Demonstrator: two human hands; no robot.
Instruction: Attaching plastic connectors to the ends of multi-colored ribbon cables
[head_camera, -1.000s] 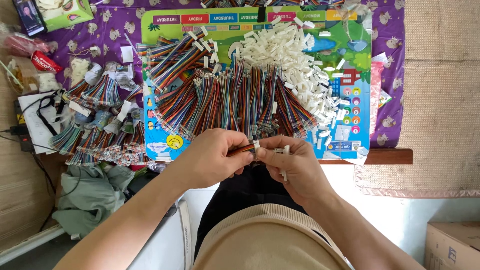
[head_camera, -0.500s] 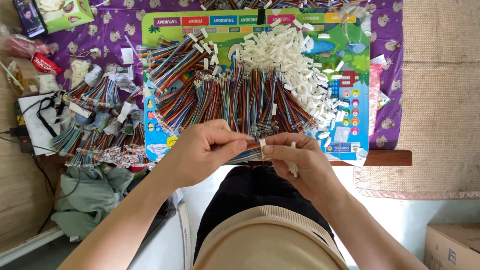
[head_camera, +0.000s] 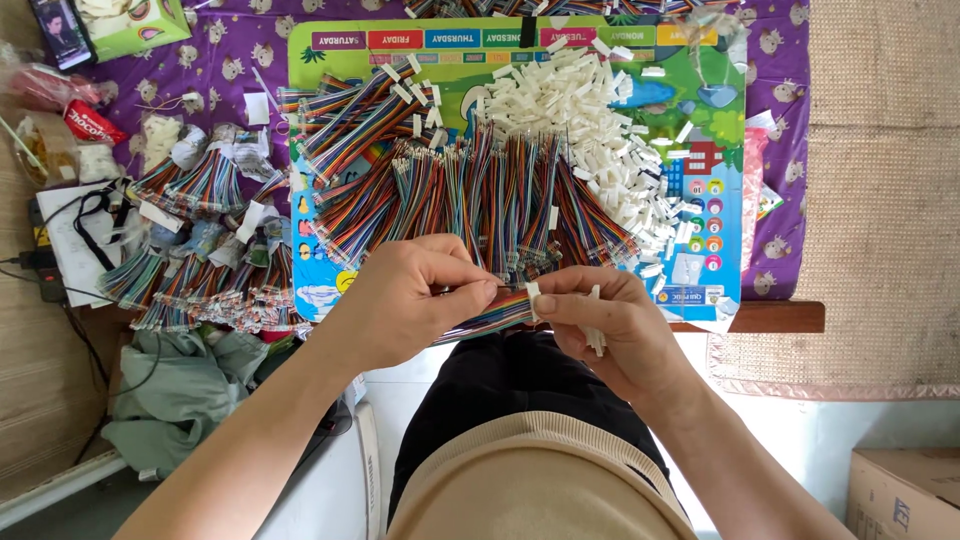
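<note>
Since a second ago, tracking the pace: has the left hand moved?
Yes. The left hand has shifted slightly toward the person, away from the wire pile, pinching the ribbon cable.

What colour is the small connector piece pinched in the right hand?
White: the connector sits at the multicoloured ribbon cable's end, seen from the head view.

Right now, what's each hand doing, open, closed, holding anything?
Left hand: closed, pinching a multicoloured ribbon cable.
Right hand: closed on the white connector at the cable's end, with more white pieces in its fingers.
</note>
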